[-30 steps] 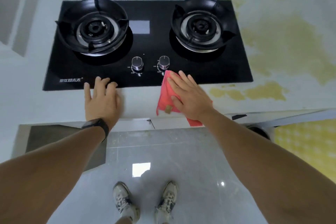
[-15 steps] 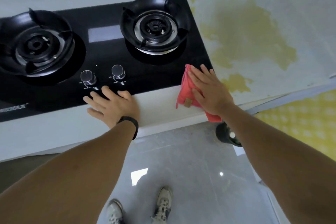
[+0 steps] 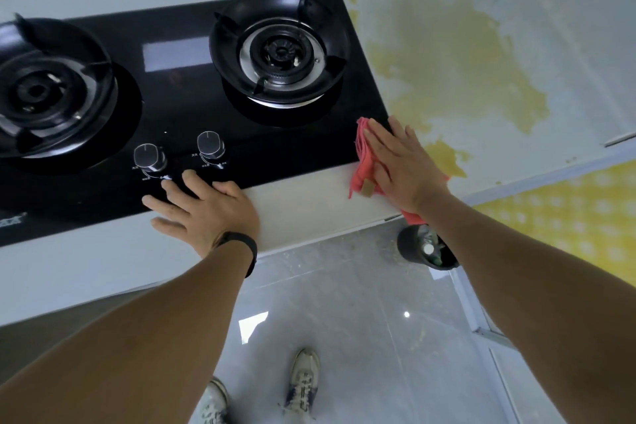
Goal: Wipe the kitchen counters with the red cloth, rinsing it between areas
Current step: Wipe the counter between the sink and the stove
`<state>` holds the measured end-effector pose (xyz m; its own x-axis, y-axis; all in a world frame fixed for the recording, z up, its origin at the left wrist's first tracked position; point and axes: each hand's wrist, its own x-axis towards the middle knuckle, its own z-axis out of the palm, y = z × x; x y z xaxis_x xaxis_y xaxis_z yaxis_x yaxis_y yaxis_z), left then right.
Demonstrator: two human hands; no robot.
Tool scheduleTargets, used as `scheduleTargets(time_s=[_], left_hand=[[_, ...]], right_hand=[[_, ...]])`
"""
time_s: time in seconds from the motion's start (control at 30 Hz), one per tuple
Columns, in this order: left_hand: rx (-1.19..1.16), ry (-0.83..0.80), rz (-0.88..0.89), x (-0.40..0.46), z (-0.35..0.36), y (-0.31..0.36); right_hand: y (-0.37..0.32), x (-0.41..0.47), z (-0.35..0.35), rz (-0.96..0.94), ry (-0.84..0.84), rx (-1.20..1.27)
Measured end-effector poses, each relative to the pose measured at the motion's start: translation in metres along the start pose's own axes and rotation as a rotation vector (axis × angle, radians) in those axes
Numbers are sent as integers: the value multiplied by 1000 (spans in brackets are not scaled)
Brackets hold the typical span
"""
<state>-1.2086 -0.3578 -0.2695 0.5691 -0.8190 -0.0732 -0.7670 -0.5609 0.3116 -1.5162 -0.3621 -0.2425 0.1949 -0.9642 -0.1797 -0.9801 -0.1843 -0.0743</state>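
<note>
A white counter (image 3: 309,203) with yellow stains (image 3: 457,69) carries a black two-burner hob (image 3: 192,134) and the red cloth (image 3: 364,162).

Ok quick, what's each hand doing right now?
Left hand: open, flat on the counter.
Right hand: open, pressing the red cloth down.

Blk 2-burner hob (image 3: 192,113), bin (image 3: 418,249) on floor.

Right hand (image 3: 402,169) flat on red cloth (image 3: 364,162)
</note>
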Motion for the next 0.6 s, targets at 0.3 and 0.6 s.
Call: scheduleTargets(time_s=[0.3, 0.6], left_hand=[[-16, 16, -12, 0, 0, 2], [-5, 29, -11, -1, -1, 3]], right_hand=[[-128, 11, 18, 2, 113, 115], [-41, -3, 18, 108, 74, 37]])
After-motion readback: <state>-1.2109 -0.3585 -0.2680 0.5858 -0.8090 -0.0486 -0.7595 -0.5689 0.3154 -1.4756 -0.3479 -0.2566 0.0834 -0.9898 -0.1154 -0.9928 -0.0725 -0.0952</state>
